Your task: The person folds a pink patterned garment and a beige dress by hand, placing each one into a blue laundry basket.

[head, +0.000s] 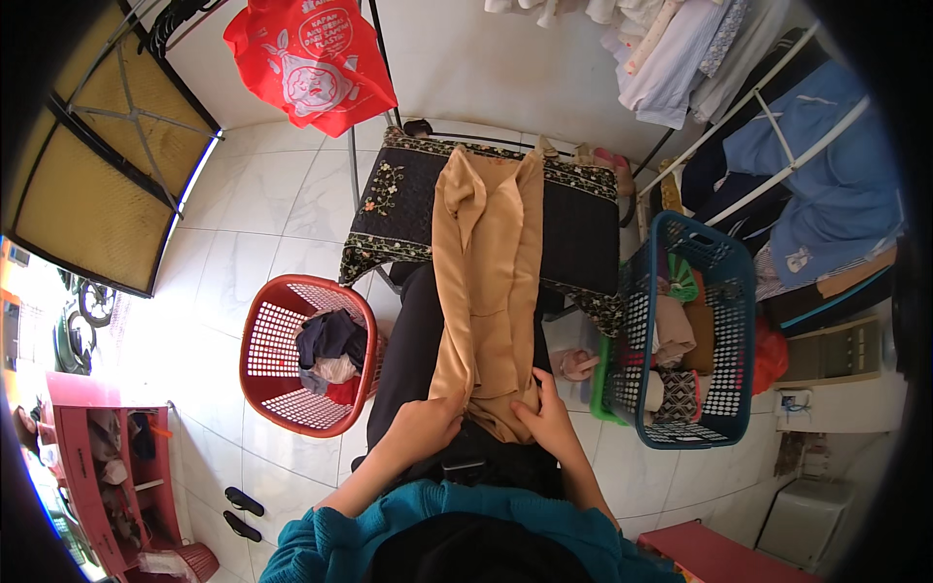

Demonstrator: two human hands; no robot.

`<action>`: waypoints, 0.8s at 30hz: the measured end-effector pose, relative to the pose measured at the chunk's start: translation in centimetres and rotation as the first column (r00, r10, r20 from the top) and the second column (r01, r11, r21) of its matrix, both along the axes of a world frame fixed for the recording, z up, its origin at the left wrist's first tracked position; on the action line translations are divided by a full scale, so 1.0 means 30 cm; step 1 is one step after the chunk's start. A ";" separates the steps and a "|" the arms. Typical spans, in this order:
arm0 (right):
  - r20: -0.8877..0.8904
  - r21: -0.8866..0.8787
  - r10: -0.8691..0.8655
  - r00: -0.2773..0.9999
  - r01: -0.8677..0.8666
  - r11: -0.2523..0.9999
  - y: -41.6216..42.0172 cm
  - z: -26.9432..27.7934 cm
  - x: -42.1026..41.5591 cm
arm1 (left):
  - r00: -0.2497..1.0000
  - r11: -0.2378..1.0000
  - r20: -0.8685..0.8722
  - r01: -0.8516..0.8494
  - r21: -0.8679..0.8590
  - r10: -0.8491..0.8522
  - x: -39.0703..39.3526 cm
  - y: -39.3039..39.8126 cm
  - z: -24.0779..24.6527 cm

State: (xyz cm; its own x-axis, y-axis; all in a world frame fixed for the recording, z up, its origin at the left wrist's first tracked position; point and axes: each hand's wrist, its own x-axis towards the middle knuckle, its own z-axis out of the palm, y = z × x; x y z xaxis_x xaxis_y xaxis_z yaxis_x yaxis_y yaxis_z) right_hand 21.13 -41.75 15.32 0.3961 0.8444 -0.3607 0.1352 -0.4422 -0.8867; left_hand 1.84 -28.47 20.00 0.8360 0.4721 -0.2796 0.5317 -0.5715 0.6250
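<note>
A tan satin-like garment stretches from my lap onto a small table draped with a black floral-embroidered cloth. Its long sides are folded inward, and the far end lies on the cloth. My left hand grips the near left edge, fingers curled into the fabric. At the near right edge, my right hand pinches the fabric, thumb on top. The near end of the garment is bunched between both hands, above my black trousers.
A red laundry basket with crumpled clothes stands on the left floor. To the right, a blue basket holds folded clothes. A red bag hangs ahead. Clothes hang on a white rack. Black flip-flops lie at lower left.
</note>
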 end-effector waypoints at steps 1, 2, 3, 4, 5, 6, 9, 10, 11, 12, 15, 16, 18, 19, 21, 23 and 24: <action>-0.005 -0.012 -0.003 1.000 0.003 1.000 -0.007 -0.002 0.008 | 1.000 1.000 0.000 -0.007 -0.017 0.007 -0.007 0.009 0.003; -0.009 -0.024 -0.005 1.000 0.005 1.000 -0.018 -0.003 0.020 | 0.996 0.994 0.054 -0.073 -0.078 0.077 -0.022 0.018 0.002; -0.019 -0.035 -0.010 1.000 0.009 0.999 -0.027 -0.008 0.028 | 0.984 0.981 0.099 -0.132 -0.139 0.147 -0.046 0.031 0.000; -0.005 -0.047 -0.001 1.000 0.001 0.999 -0.035 -0.014 0.034 | 0.966 0.961 0.140 -0.188 -0.203 0.219 -0.068 0.042 -0.001; 0.009 -0.060 0.008 1.000 -0.008 0.998 -0.041 -0.022 0.039 | 0.939 0.934 0.165 -0.255 -0.251 0.301 -0.086 0.051 -0.002; 0.021 -0.072 0.017 1.000 -0.016 0.997 -0.048 -0.027 0.043 | 0.906 0.899 0.184 -0.318 -0.300 0.381 -0.102 0.056 -0.003; 0.115 -0.126 0.109 0.987 -0.095 0.987 -0.041 -0.005 0.063 | 0.875 0.830 0.067 -0.427 -0.359 0.479 -0.171 0.076 -0.021; 0.137 -0.175 0.111 0.984 -0.087 0.981 -0.026 0.025 0.071 | 0.897 0.848 0.003 -0.416 -0.327 0.441 -0.195 0.088 -0.023; 0.156 -0.220 0.115 0.981 -0.079 0.972 -0.002 0.069 0.075 | 0.913 0.867 -0.063 -0.404 -0.293 0.404 -0.224 0.101 -0.023; 0.175 -0.266 0.118 0.978 -0.069 0.962 0.014 0.091 0.072 | 0.910 0.838 -0.127 -0.413 -0.357 0.394 -0.259 0.116 -0.066; 0.706 -0.116 0.105 0.701 -0.032 0.993 0.059 0.061 0.029 | 0.897 0.826 -0.094 -0.434 -0.359 0.431 -0.359 0.250 -0.257; 0.753 -0.047 0.089 0.652 -0.082 0.996 0.109 0.093 0.002 | 0.859 0.767 -0.128 -0.502 -0.400 0.495 -0.344 0.288 -0.268; 0.646 0.184 0.125 0.753 -0.313 0.932 0.216 0.106 -0.050 | 0.796 0.657 -0.173 -0.583 -0.478 0.580 -0.234 0.445 -0.302; 0.613 0.200 0.183 0.769 -0.375 0.905 0.278 0.113 -0.088 | 0.830 0.711 -0.100 -0.526 -0.467 0.549 -0.199 0.532 -0.382; 0.640 0.138 0.289 0.712 -0.476 0.868 0.375 0.133 -0.163 | 0.783 0.694 -0.076 -0.587 -0.417 0.617 0.019 0.647 -0.382; 0.787 -0.001 0.347 0.510 -0.562 0.827 0.468 0.120 -0.256 | 0.879 0.871 0.088 -0.444 -0.212 0.469 0.161 0.812 -0.467; 0.840 -0.051 0.361 0.404 -0.605 0.795 0.507 0.063 -0.306 | 0.864 0.860 0.068 -0.483 -0.162 0.498 0.233 0.885 -0.497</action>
State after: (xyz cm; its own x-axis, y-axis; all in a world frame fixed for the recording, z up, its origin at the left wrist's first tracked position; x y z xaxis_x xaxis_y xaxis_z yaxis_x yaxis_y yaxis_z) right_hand 11.96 -26.52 17.21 -0.1032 0.9901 0.0955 0.9305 0.1301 -0.3424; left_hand 8.82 -1.93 5.08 0.5334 0.7928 -0.2949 0.6489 -0.1600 0.7438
